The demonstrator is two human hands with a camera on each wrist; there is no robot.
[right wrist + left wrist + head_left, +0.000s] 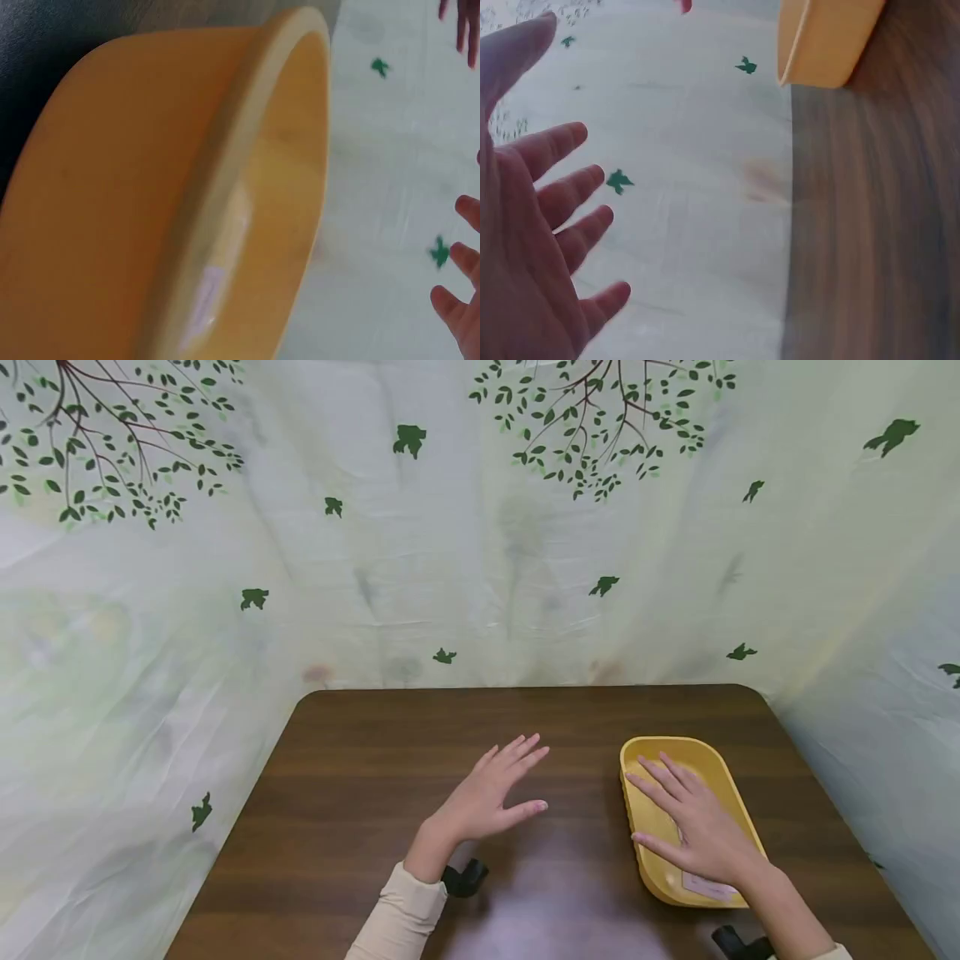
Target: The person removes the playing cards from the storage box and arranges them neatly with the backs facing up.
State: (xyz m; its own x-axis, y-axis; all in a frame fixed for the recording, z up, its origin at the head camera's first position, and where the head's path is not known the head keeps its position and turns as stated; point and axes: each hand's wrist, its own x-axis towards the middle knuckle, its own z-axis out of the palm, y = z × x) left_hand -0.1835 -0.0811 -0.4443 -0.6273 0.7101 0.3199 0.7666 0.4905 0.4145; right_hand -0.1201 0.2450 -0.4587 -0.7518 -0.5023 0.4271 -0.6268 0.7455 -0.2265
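A yellow plastic tub (651, 878) with rounded corners stands on the right part of the table. Inside it lies a pale printed label or slip (708, 887), partly hidden by my right hand (701, 831). That hand hovers over the tub with its fingers spread and holds nothing. My left hand (483, 793) is held above the middle of the table, fingers straight and thumb apart, with nothing in it. The left wrist view shows its palm and fingers (559, 202) apart from the tub (832, 45). In the right wrist view, the tub's wall (127, 172) fills much of the picture.
The brown wooden table (360, 793) has rounded far corners. A pale cloth (487, 552) printed with branches, leaves and green birds hangs behind it and along the sides. A black strap mount (465, 878) sits at each wrist.
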